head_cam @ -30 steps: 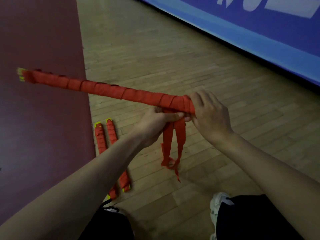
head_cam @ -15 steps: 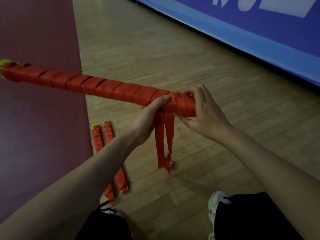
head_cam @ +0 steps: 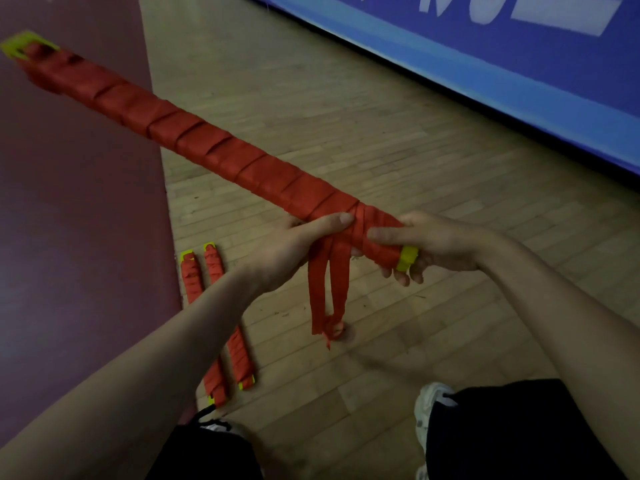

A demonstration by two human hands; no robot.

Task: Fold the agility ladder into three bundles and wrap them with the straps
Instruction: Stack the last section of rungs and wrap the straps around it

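I hold a long ladder bundle [head_cam: 207, 150] wound in red strap, slanting from upper left down to my hands, with yellow rung ends showing at both tips. My right hand [head_cam: 433, 247] grips its near end by the yellow tip. My left hand [head_cam: 294, 251] holds the bundle from below, thumb pressed on the last wraps. Two loose red strap tails [head_cam: 329, 292] hang down from there, knotted at the bottom. Two wrapped bundles [head_cam: 214, 317] lie side by side on the wooden floor below my left forearm.
A dark red mat [head_cam: 76, 237] covers the floor at the left. A blue banner wall [head_cam: 485, 64] runs along the upper right. My white shoe [head_cam: 429, 403] and black shorts sit at the bottom edge.
The bundle's far end has swung up and left, and the near end has dropped. My right hand slid to the tip, exposing the yellow rung end. The strap tails still hang loose.
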